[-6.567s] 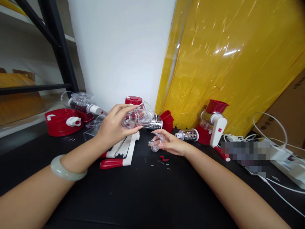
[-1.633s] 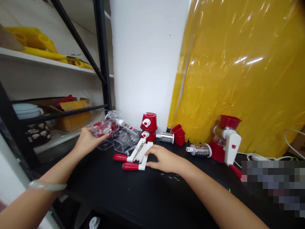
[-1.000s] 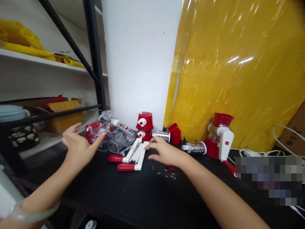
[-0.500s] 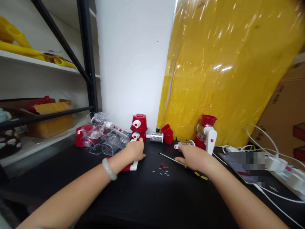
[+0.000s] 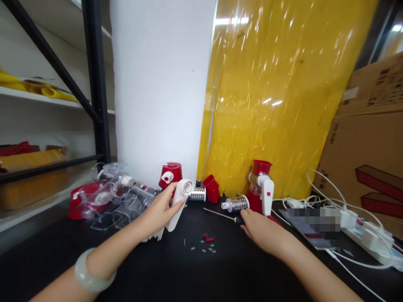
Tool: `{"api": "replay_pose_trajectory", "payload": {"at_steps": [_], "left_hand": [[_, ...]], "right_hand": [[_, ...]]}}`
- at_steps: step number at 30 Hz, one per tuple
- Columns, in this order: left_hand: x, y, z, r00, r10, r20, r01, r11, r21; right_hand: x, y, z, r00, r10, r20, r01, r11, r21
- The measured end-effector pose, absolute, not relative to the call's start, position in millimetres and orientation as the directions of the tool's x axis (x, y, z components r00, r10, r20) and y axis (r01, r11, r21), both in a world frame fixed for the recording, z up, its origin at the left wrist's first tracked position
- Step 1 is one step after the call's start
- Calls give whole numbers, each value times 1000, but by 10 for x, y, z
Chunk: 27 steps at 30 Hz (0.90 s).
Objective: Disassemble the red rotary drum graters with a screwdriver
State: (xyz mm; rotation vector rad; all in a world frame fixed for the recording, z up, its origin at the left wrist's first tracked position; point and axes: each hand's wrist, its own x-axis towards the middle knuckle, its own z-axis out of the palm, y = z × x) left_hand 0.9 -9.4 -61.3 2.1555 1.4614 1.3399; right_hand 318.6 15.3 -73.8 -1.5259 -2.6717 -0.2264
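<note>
A tablet (image 5: pixel 310 230) lies near the right edge of the desk (image 5: pixel 239 277), beside a power strip (image 5: pixel 395 259) and white cables (image 5: pixel 362 265). Yellow plastic sheeting (image 5: pixel 267 92) hangs along the far edge; a cardboard box (image 5: pixel 371 142) stands beyond the far right corner, a black-framed shelf (image 5: pixel 94 84) at the left.

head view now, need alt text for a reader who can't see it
A person's left hand holds a white crank arm above a black table, while the right hand covers the handle of a screwdriver. Around them lie clear plastic parts, a perforated metal drum, a red piece and several small slim bits.
</note>
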Motion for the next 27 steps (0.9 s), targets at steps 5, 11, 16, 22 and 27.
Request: {"api": "replay_pose_trajectory", "payload": {"at_steps": [5, 11, 16, 22, 27], "left_hand": [[-76, 15, -719, -1, 732, 682, 443, -611, 656], [-115, 36, -769, -100, 771, 629, 614, -449, 649], [-116, 63, -765, -127, 797, 590, 652, -381, 655], [-144, 83, -812, -49, 773, 632, 768, -376, 519], [-130, 66, -819, -10, 754, 657, 806, -383, 452]], "right_hand": [[3308, 191, -568, -501, 711, 494, 793, 606, -68], [3356, 590, -945, -457, 291, 840, 629, 774, 74], [3367, 671, -1054, -439, 178, 880, 576, 808, 124], [3303, 548, -1051, -500, 111, 859, 530, 824, 202], [3296, 481, -1038, -512, 52, 858, 532, 803, 269]]}}
